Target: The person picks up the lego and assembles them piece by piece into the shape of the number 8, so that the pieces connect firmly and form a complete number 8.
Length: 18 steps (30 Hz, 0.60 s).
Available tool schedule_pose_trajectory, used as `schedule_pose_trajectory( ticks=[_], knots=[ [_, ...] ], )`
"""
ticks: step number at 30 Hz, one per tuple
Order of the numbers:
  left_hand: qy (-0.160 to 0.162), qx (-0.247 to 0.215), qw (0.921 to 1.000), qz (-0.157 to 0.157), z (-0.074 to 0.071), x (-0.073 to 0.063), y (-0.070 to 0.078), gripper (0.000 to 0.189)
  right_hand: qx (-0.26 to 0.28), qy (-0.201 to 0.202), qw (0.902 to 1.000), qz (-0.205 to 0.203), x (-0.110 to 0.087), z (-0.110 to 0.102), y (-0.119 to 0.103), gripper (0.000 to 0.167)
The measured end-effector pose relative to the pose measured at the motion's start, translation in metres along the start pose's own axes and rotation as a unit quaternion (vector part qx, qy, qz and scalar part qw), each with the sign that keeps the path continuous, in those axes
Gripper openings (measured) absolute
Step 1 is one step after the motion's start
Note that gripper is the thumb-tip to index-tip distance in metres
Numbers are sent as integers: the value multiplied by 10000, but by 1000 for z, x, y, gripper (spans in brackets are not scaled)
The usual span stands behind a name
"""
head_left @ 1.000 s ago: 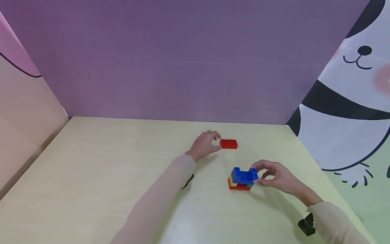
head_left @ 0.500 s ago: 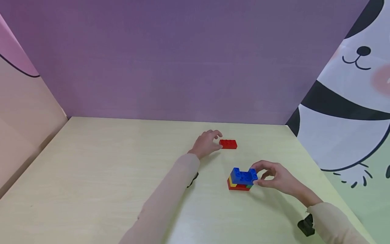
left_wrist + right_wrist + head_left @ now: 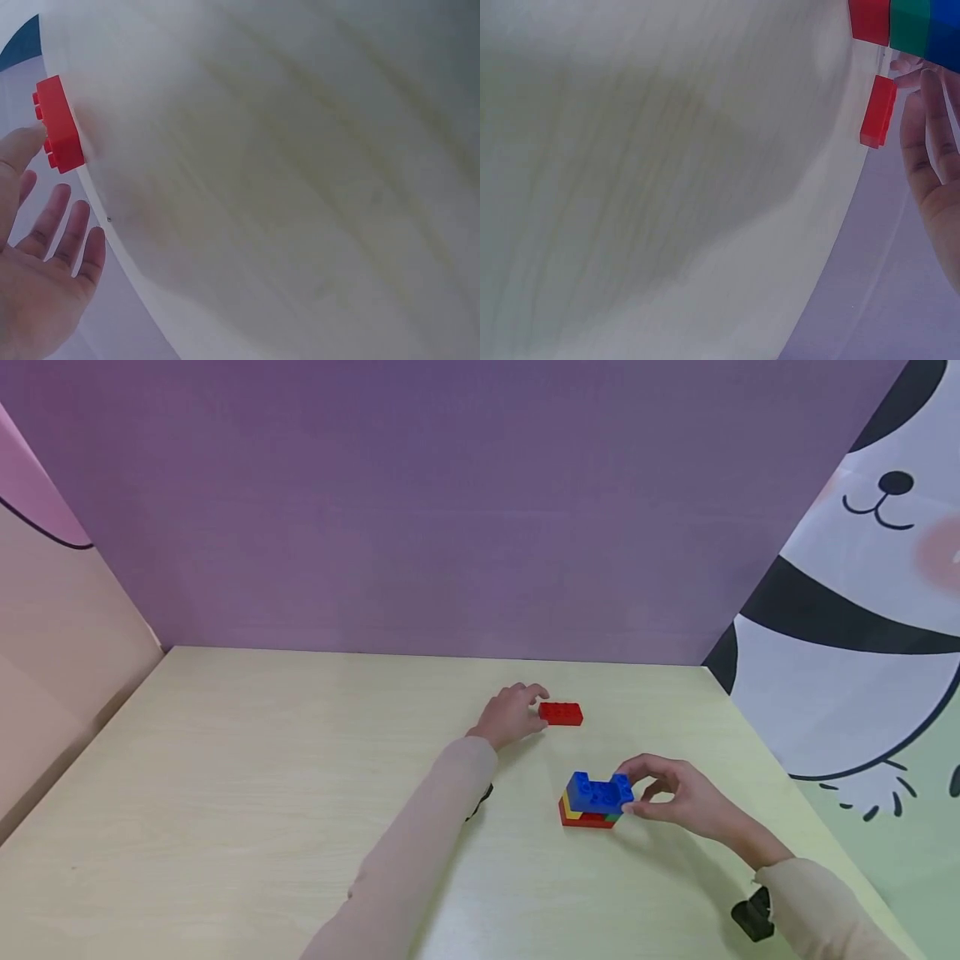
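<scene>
A loose red building brick lies near the table's back edge. My left hand is right at its left end, thumb and fingers spread apart; in the left wrist view the thumb tip overlaps the studded side of the red brick, and whether it touches cannot be made out. Closer to me stands a small stack: a red brick at the bottom, a yellow brick and a green brick between, a notched blue brick on top. My right hand pinches the blue brick's right end.
The pale wooden table ends at a purple wall behind. A panel with a cartoon panda borders the right side. A black wrist device hangs under my right sleeve.
My left hand has edged slightly right, closer around the loose red brick's left end. The right hand and the stack have stayed in place.
</scene>
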State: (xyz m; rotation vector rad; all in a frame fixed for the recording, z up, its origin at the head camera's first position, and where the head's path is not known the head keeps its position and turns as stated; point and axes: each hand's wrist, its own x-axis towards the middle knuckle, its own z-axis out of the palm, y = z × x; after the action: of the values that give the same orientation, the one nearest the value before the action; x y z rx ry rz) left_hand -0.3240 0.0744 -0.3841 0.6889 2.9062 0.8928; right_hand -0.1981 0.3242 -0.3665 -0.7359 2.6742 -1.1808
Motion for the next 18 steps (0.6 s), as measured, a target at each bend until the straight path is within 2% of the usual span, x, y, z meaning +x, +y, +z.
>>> schedule_pose_trajectory(
  ticks=[9,18],
  knots=[
    [-160,246,9996,-20,4,2,-1,46,-47,-8,10000,36,-1,0,0,38],
    [-384,347,9986,-91,0,0,4,50,-42,-22,10000,58,-1,0,-2,37]
  ],
)
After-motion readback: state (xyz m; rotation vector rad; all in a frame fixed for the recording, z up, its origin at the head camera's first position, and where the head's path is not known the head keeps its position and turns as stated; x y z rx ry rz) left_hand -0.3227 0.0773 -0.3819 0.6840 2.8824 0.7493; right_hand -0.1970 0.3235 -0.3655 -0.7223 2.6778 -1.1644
